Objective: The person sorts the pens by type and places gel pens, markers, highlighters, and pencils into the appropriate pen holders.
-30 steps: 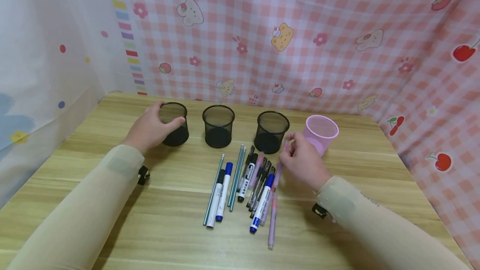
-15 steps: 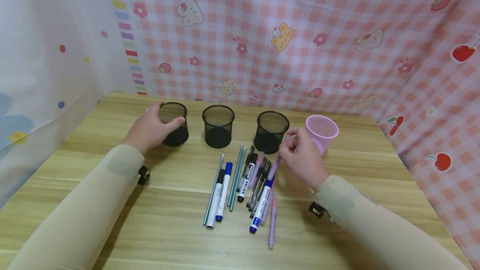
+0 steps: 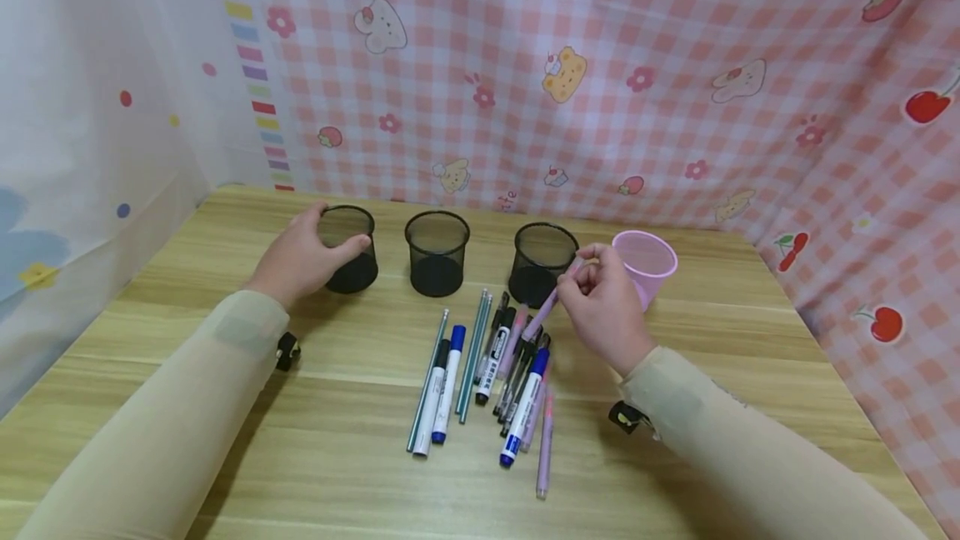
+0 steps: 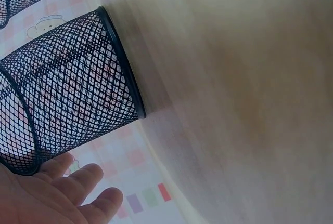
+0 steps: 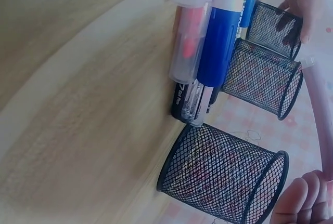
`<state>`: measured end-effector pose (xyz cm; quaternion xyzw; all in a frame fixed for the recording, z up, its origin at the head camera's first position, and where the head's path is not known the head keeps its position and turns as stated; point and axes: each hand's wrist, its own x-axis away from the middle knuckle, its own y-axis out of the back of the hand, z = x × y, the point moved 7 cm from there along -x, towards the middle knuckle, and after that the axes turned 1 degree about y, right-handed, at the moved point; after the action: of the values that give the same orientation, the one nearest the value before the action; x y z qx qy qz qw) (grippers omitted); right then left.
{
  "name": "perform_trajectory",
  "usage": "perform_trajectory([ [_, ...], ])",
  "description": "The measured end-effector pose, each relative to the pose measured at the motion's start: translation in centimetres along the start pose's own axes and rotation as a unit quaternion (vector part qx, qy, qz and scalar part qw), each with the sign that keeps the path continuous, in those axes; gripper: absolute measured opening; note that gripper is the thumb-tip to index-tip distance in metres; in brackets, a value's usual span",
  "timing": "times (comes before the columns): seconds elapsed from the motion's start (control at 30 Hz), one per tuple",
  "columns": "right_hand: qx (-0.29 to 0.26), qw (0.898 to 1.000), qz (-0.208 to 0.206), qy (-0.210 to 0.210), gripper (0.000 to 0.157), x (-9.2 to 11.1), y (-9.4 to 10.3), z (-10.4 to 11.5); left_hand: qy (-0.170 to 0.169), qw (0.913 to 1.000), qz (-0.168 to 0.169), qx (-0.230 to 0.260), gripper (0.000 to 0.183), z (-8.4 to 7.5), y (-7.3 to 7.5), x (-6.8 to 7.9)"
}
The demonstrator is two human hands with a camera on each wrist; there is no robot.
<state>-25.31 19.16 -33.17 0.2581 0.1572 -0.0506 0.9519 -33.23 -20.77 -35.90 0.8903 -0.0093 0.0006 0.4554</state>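
My left hand (image 3: 300, 252) holds the leftmost black mesh pen cup (image 3: 354, 272) by its rim, thumb at the front and fingers at the far side. In the left wrist view several fingers (image 4: 80, 182) lie loosely beside that cup. Between thumb and fingertips, my right hand (image 3: 609, 307) pinches a light purple highlighter (image 3: 543, 311), raised and slanting down to the left over the pile. Below it lie a blue-capped whiteboard marker (image 3: 525, 407), several black gel pens (image 3: 517, 377) and another purple highlighter (image 3: 545, 448).
Two more black mesh cups, the second (image 3: 437, 257) and third (image 3: 542, 269), stand in the row. A pink cup (image 3: 647, 261) stands at the right, partly behind my hand. Green pencils (image 3: 472, 357) and more markers (image 3: 448, 382) lie on the wooden table (image 3: 315, 457).
My right hand has lifted the purple highlighter off the table and swung its lower end to the left. The left hand and the cups have stayed put.
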Motion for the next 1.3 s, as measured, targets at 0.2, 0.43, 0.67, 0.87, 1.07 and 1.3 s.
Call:
perform_trajectory([
  [0.2,-0.016,1.000,0.000,-0.002,0.036,0.0,-0.2,0.0,0.002,1.0000,0.002,0.001,0.123,0.1,0.0,0.0],
  [0.43,-0.033,0.999,-0.005,-0.004,0.036,0.0,0.0,0.2,-0.002,1.0000,0.005,0.004,0.123,0.1,-0.3,-0.2],
  [0.67,-0.051,0.999,-0.014,0.000,0.034,0.0,0.3,0.4,-0.004,0.9999,0.015,0.004,0.124,0.1,-0.6,-0.3],
  [0.87,-0.067,0.998,-0.016,0.005,0.033,-0.1,0.2,0.4,-0.002,0.9998,0.019,-0.006,0.126,0.5,-0.4,-0.3],
  [1.07,-0.081,0.996,-0.028,0.008,0.033,-0.1,0.2,0.6,-0.006,0.9997,0.022,-0.009,0.125,0.1,-0.4,-0.2],
  [1.3,-0.121,0.991,-0.047,0.022,0.034,-0.2,-0.3,1.2,-0.003,0.9996,0.025,-0.010,0.125,-0.1,-0.5,-0.1],
])
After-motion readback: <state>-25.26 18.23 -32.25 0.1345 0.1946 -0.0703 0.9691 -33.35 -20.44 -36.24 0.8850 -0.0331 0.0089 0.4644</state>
